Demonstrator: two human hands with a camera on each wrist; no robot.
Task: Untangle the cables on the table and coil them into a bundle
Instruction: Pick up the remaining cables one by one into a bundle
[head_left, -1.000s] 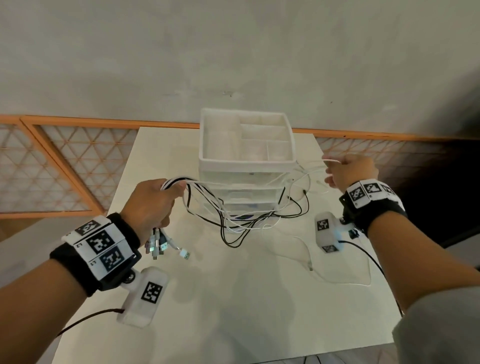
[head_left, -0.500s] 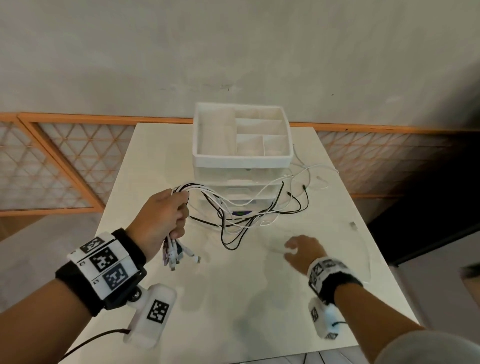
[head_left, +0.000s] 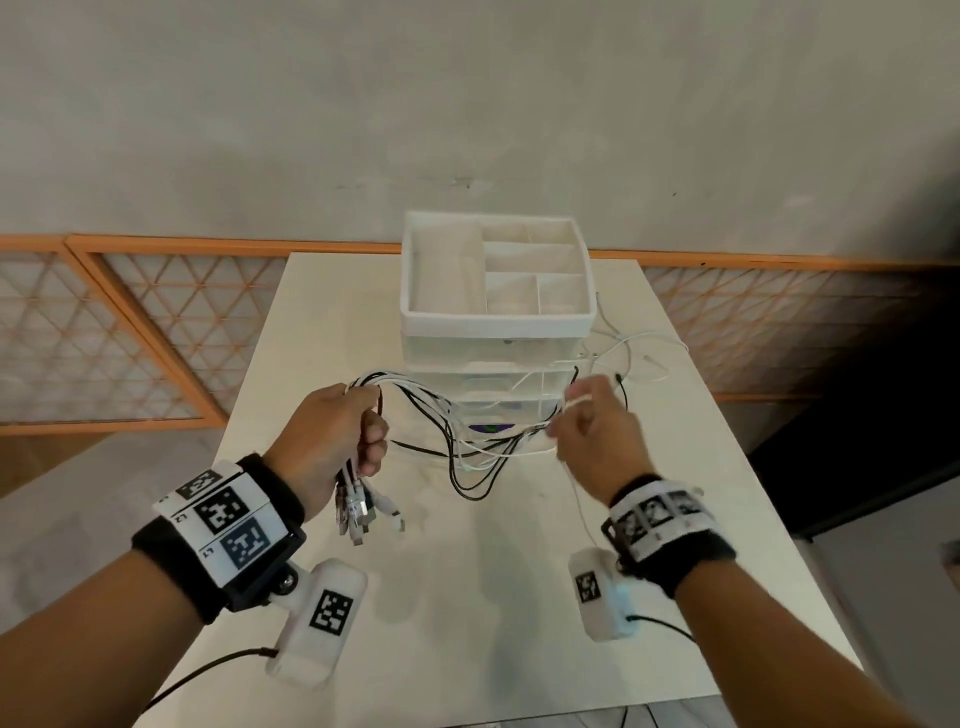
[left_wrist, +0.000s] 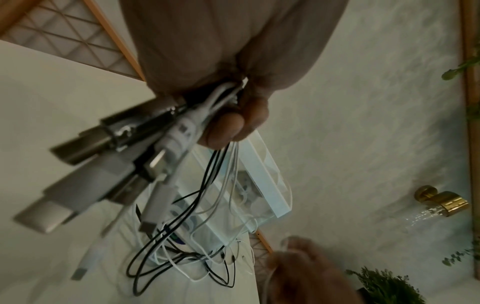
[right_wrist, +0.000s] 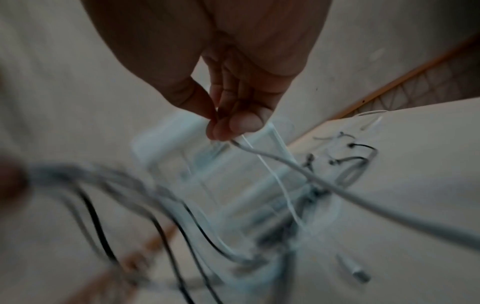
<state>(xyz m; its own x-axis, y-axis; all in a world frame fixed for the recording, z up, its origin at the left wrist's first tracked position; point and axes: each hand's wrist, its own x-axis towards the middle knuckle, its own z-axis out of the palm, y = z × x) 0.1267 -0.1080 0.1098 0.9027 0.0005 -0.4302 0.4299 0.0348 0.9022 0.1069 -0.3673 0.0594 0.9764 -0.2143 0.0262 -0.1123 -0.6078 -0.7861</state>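
My left hand (head_left: 337, 431) grips a bunch of black and white cables (head_left: 467, 441) near their plug ends, raised above the table. The USB plugs (head_left: 358, 506) hang below the fist, and show large and blurred as plugs (left_wrist: 109, 160) in the left wrist view. Loops of the cables (left_wrist: 182, 246) sag to the table in front of the drawer unit. My right hand (head_left: 592, 431) pinches a thin white cable (right_wrist: 298, 170) between thumb and fingers (right_wrist: 233, 123), held up to the right of the loops. More cable ends (head_left: 639, 358) lie on the table at the right.
A white drawer unit (head_left: 493, 312) with an open divided tray on top stands at the middle back of the white table (head_left: 493, 597). An orange lattice rail (head_left: 156, 332) runs behind the table. The table's right edge drops to a dark floor.
My right hand went down to the table's near right part, then rose again to the drawer unit's front, now pinching a white cable. The left hand kept its grip and moved slightly toward me.
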